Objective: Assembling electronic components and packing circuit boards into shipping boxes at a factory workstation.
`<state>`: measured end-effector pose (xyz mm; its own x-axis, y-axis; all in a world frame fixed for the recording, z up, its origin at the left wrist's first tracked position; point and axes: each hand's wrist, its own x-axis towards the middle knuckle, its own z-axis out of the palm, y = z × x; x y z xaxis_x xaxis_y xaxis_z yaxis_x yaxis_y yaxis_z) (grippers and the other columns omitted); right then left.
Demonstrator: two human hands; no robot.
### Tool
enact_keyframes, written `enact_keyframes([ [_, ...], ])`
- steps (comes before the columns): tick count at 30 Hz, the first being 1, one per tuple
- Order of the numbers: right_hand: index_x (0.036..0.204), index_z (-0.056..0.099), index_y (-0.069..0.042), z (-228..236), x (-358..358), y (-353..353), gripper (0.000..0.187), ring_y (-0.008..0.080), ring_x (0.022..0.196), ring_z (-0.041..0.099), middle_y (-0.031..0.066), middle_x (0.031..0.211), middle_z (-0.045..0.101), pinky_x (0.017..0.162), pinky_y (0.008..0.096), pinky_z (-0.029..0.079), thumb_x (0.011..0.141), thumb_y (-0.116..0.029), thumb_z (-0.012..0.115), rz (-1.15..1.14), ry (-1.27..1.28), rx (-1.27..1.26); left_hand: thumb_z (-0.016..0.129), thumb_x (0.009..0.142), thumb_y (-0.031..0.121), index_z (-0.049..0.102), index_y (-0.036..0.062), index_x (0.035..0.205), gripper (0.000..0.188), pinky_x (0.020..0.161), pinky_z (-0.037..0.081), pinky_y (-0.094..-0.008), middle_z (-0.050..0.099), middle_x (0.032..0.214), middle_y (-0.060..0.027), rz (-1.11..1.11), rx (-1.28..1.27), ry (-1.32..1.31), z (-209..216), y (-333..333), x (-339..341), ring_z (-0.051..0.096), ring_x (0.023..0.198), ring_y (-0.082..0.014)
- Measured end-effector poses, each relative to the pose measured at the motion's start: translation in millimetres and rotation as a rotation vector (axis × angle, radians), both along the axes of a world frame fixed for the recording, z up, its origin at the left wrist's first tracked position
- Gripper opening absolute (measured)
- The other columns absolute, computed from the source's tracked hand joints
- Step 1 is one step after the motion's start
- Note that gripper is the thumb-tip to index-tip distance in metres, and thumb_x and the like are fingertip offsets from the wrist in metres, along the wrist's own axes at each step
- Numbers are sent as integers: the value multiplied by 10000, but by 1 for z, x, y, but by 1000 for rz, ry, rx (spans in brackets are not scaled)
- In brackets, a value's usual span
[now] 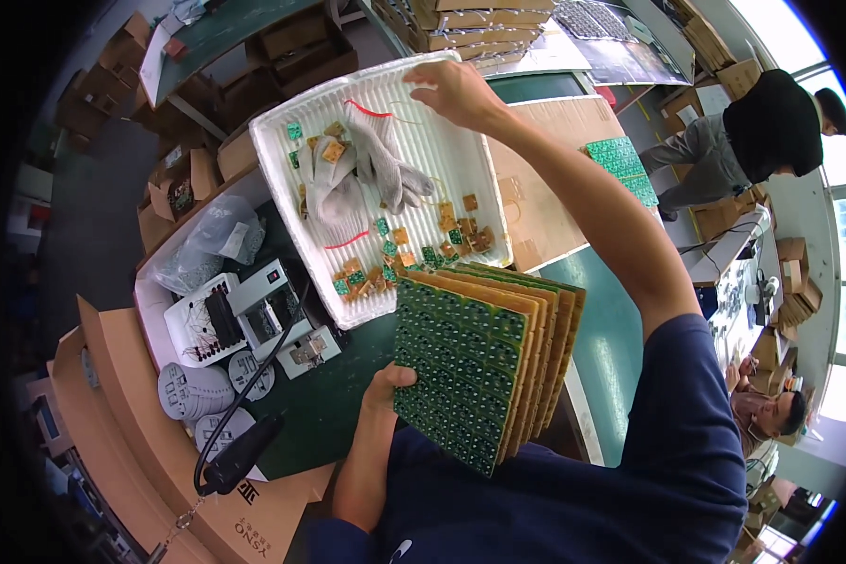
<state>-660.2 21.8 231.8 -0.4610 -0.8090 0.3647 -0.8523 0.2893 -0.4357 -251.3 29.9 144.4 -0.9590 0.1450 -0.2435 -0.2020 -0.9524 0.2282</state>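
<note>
My left hand (388, 386) grips a thick stack of green circuit board panels (461, 362) by its left side, thumb over the front panel. The stack is tilted, its tan edges fanned to the right. My right hand (459, 96) is stretched over the far right corner of a white foam tray (484, 188), fingers loosely bent and apart, nothing visible in them. Whether it touches the rim I cannot tell. Inside the tray lie grey work gloves (338, 193) with red cuff edges and several small green and tan board pieces (451, 230).
A small bench machine (271, 305), a white parts bin (202, 320) and round label reels (193, 390) stand left of the tray. Cardboard boxes (141, 423) line the left side. A green panel (622, 167) lies at right. Two people, one standing (771, 127), are farther right.
</note>
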Motion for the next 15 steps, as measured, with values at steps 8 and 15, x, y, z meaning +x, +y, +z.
enact_keyframes([
  [8,1394,560,-61,68,52,119,422,196,1180,626,113,1320,646,962,346,523,1062,-319,524,-48,-600,-96,789,764,218,478,-45,1408,762,931,585,-434,633,1288,-181,32,-65,-41,4,-13,-8,677,1092,-314],
  [15,1547,365,-90,31,153,298,681,229,1315,510,117,1479,508,1073,387,425,1060,-566,384,-325,-1486,-446,715,861,239,394,29,1481,729,1014,490,-383,552,1360,-105,-197,-243,-140,35,36,-118,568,1216,-219],
])
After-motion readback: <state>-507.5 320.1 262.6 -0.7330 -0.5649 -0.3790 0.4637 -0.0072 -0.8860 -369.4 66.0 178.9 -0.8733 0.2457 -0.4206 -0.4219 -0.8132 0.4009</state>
